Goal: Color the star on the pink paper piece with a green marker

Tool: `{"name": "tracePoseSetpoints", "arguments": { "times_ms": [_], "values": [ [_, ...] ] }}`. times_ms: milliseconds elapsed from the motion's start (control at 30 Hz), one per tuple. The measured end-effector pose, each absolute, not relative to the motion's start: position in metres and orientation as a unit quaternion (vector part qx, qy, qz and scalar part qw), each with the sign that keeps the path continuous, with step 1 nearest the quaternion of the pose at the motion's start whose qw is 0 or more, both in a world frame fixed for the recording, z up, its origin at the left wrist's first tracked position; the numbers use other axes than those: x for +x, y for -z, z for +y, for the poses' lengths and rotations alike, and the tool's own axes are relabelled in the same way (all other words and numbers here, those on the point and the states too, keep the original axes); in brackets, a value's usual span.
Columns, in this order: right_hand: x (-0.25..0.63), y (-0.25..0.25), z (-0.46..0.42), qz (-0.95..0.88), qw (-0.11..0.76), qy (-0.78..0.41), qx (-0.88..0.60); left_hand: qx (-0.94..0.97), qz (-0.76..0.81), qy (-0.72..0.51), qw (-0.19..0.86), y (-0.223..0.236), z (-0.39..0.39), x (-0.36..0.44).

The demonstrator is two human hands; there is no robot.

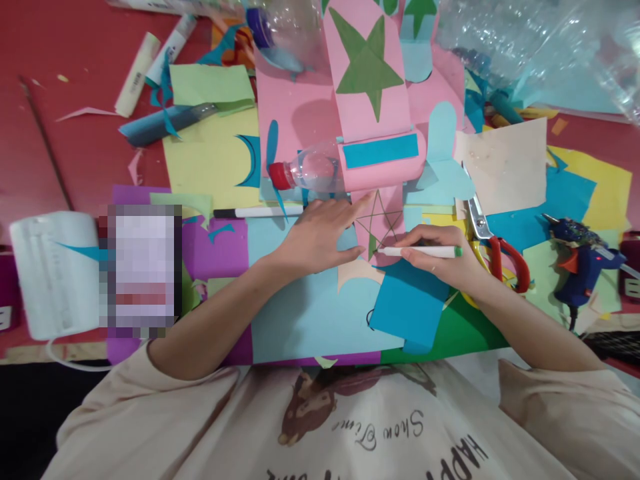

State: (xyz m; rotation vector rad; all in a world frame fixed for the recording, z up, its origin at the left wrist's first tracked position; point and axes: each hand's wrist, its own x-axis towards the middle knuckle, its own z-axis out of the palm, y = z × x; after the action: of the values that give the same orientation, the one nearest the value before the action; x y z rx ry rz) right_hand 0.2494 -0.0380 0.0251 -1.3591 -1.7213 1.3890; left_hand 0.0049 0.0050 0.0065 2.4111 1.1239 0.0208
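Observation:
In the head view, my right hand (445, 255) grips a white marker pen (425, 252) with a green end. Its tip rests at a star outline on a pink paper strip (387, 207); one lower point of the star is coloured green. My left hand (325, 233) lies with fingers spread at the strip's left edge, index finger on the paper. Just above lies a plastic bottle (320, 170) with a red cap, wrapped in pink paper with a blue band (381, 151). Beyond it, another pink piece bears a solid green star (367, 63).
Red-handled scissors (500, 260) and a blue glue gun (583, 263) lie to the right. A capped black marker (257, 212) is near my left hand. At left are a white power strip (55, 273) and a blurred-out phone (145, 267). Coloured paper scraps and clear bottles cover the red table (50, 153).

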Motion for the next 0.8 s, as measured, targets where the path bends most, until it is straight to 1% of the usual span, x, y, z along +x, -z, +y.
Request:
{"name": "tracePoseSetpoints", "arguments": {
  "times_ms": [167,800],
  "values": [
    [0.2478,-0.0228,-0.0383,-0.626,0.302,-0.501,-0.517,0.882,0.405,-0.006,0.239,-0.0058,0.0048,0.0040],
    [0.2481,-0.0253,-0.0369,-0.645,0.272,-0.506,-0.504,0.882,0.407,-0.019,0.234,-0.0032,0.0048,0.0034]
  ]
}}
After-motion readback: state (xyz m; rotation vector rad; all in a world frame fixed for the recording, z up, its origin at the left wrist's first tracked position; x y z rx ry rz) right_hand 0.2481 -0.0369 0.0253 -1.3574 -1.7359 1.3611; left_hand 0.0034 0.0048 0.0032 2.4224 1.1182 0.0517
